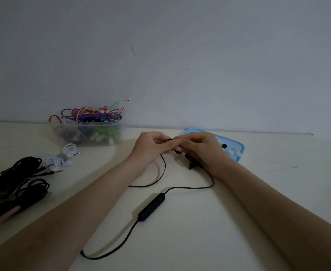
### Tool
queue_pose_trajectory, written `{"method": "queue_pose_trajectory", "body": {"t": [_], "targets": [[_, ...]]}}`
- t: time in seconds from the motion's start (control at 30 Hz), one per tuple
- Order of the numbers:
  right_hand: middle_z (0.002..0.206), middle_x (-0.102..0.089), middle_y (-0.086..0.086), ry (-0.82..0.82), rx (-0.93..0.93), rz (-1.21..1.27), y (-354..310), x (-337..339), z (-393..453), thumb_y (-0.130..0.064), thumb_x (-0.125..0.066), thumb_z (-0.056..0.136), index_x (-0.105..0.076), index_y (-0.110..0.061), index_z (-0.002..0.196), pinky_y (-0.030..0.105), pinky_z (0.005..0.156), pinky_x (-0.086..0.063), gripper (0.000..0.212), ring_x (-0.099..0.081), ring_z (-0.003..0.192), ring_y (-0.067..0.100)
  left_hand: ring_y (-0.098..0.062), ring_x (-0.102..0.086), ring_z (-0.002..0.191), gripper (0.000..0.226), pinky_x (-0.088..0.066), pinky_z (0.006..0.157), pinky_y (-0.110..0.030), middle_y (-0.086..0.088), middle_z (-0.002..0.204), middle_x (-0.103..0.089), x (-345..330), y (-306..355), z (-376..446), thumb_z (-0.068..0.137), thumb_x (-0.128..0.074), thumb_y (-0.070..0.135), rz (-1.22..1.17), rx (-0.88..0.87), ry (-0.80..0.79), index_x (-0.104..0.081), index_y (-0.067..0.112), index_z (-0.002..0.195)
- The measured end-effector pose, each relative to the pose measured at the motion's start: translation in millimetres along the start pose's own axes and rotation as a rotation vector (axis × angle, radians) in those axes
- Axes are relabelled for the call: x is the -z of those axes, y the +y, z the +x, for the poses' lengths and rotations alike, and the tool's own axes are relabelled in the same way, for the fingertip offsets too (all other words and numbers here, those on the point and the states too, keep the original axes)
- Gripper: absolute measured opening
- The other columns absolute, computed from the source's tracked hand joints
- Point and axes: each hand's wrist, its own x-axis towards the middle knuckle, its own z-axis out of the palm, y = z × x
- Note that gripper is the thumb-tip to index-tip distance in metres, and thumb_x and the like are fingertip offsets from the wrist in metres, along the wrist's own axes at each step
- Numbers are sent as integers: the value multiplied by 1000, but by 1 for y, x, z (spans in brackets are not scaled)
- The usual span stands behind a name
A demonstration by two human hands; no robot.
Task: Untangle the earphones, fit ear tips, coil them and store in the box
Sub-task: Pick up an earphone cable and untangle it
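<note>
Black earphone (173,142) pinched between left grip (151,145) and right grip (197,146), apparently fingertip to fingertip.

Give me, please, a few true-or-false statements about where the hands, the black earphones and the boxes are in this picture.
1. Both the left hand and the right hand pinch one end of the black earphones. True.
2. The earphones' inline remote lies inside the clear box. False: it lies on the table, between the forearms.
3. The clear box holds coloured cables. True.
4. The blue tray sits left of the clear box. False: it sits to the right, behind the right hand.
5. The white coiled earphones lie in the blue tray. False: they lie on the table, in front of the clear box.
</note>
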Motion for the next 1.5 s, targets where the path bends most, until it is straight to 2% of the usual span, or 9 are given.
{"method": "queue_pose_trajectory", "body": {"t": [0.2, 0.37, 0.53, 0.7, 0.8, 0.97, 1.1, 1.37, 1.5], "targets": [[93, -71, 17, -5, -48, 42, 1, 2, 1, -4, -59, 88, -68, 5, 102, 23, 87, -53, 19, -66, 87, 19, -3, -63, 58, 6, -49, 62, -13, 4, 62, -70, -1, -2, 3, 78, -72, 15, 12, -18, -1, -69, 12, 74], [77, -69, 10, 27, -39, 63, 2, 1, 2, -1, -59, 88, -67, 8, 99, 19, 78, -54, 17, -64, 74, 15, -8, -67, 70, 6, -54, 79, -20, -4, 73, -72, -3, -3, 5, 81, -69, 16, 19, -24, -6, -72, 12, 79], [85, -70, 15, 75, -25, 28, 0, 1, 0, -1, -60, 87, -68, 6, 98, 19, 78, -55, 16, -67, 73, 13, -6, -66, 81, 13, -52, 86, -19, -4, 85, -72, -3, -3, 4, 89, -59, 14, 80, -49, -72, -72, 15, 88], [86, -72, 14, 93, -23, -3, 1, 0, -1, -1, -59, 88, -70, 2, 95, 20, 80, -55, 14, -67, 76, 14, -3, -67, 77, 20, -51, 90, -24, 2, 81, -72, -4, -1, 3, 91, -56, 14, 128, -53, -71, -72, 20, 82], [76, -72, 8, 90, -41, 14, -1, 1, 0, -1, -58, 88, -69, 2, 94, 19, 78, -55, 13, -67, 72, 12, -5, -68, 73, 23, -52, 91, -29, 3, 77, -71, -4, 0, 1, 91, -56, 15, 169, -64, -37, -72, 23, 77], [77, -71, 10, 77, -38, -1, -2, 0, -3, 0, -60, 87, -69, 5, 93, 16, 74, -54, 12, -68, 70, 11, -12, -68, 76, 22, -51, 92, -35, 0, 77, -72, -4, 0, 0, 90, -58, 16, 229, -49, -24, -71, 25, 75], [74, -72, 6, 47, -29, -30, -3, -1, -3, 1, -60, 86, -71, -1, 86, 15, 73, -53, 11, -69, 72, 11, -12, -68, 73, 18, -52, 90, -34, -3, 76, -72, -5, 2, 0, 88, -59, 16, 254, -36, -6, -72, 21, 76], [86, -73, 12, 30, -12, -94, 0, -1, 0, 2, -59, 86, -72, -5, 87, 24, 85, -54, 15, -69, 83, 18, -13, -68, 73, 16, -53, 89, -35, -3, 76, -72, -4, 2, -1, 85, -60, 17, 282, -25, 14, -72, 20, 75], [86, -73, 13, 35, -3, -113, 1, 0, -1, 1, -60, 86, -72, -3, 89, 21, 80, -55, 13, -69, 80, 16, -12, -67, 71, 18, -54, 88, -35, -2, 73, -72, -3, 3, -2, 84, -61, 16, 289, -28, 11, -72, 21, 72]]}}
